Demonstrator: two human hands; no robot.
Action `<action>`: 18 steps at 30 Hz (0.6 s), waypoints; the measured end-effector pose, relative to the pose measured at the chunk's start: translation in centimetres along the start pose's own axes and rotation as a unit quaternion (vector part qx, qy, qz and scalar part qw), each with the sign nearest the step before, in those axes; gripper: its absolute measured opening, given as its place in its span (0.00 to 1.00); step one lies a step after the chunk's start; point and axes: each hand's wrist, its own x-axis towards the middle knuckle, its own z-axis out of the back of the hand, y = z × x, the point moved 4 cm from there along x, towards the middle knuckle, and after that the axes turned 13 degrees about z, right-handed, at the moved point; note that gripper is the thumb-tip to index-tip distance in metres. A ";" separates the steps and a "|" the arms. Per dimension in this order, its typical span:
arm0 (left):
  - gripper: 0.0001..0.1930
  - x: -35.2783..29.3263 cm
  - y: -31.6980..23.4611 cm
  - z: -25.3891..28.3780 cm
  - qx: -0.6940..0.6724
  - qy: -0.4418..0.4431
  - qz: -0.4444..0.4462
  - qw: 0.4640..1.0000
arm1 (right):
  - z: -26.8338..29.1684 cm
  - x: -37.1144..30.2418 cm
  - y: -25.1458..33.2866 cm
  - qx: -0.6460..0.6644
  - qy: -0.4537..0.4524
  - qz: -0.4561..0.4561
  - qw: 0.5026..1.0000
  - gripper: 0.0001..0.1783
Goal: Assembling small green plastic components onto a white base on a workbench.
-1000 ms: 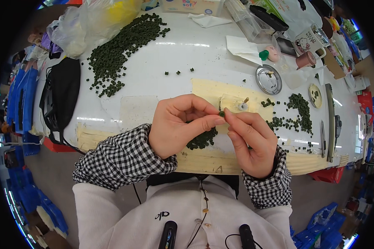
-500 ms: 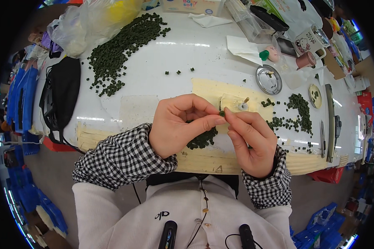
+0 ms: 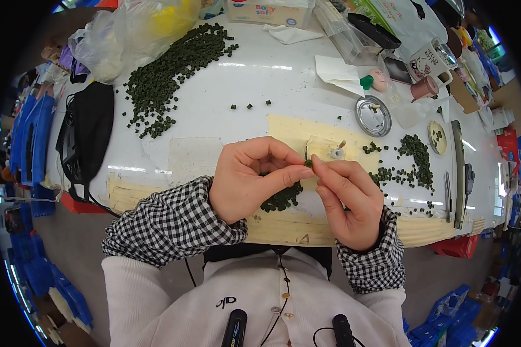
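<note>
My left hand [image 3: 250,178] and my right hand [image 3: 355,203] meet fingertip to fingertip above the table. Between them they pinch a small dark green piece [image 3: 308,163], mostly covered by the fingers. Under my left hand lies a pile of similar green pieces [image 3: 281,199], partly hidden. Just beyond my fingers stands a small whitish pot [image 3: 337,154] with a thin brown stick in it, on a pale yellow block. To the right, more green pieces [image 3: 417,155] lie in a loose scatter.
A large heap of green pieces [image 3: 171,75] spreads at the far left, beside a clear plastic bag [image 3: 107,49] and a black bag [image 3: 92,130]. On the right are a round metal lid [image 3: 373,126], a shallow round dish [image 3: 434,143], tweezers [image 3: 448,196] and a mug [image 3: 431,62].
My hands stay almost in place, still pinching the small green piece, with only a slight shift of the fingertips. The whole view has tilted slightly.
</note>
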 end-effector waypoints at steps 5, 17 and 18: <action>0.06 0.0 -0.1 0.0 0.016 0.001 0.006 1.000 | 0.1 0.1 0.1 -0.004 0.003 0.002 1.000 0.24; 0.06 0.0 0.1 0.1 0.002 0.012 0.002 1.000 | 0.0 0.0 0.1 -0.003 0.003 -0.005 1.000 0.23; 0.06 0.0 0.0 0.1 0.003 0.012 0.002 1.000 | 0.0 0.0 0.1 -0.001 0.002 -0.007 1.000 0.23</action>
